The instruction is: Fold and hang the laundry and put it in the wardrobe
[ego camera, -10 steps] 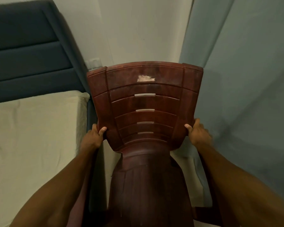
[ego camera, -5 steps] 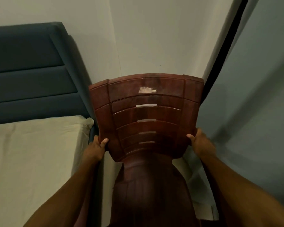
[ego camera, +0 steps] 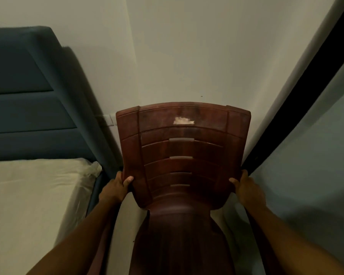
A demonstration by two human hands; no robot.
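Note:
A dark red plastic chair [ego camera: 183, 147] fills the middle of the view, its slatted backrest facing me and a pale scuffed patch near the top. My left hand [ego camera: 115, 187] grips the backrest's lower left edge, thumb on the front. My right hand [ego camera: 246, 189] grips the lower right edge the same way. The chair's seat runs down toward the bottom of the frame. No laundry shows. The grey wardrobe door [ego camera: 310, 155] stands at the right.
A bed with a cream sheet [ego camera: 34, 195] and a blue padded headboard [ego camera: 28, 108] lies at the left. The pale wall [ego camera: 197, 56] is straight ahead, with a white socket [ego camera: 109, 120] beside the chair. A dark gap [ego camera: 298, 96] runs beside the wardrobe door.
The view has tilted upward, so the chair sits lower in the frame and more wall shows. Both hands keep the same grip on the backrest.

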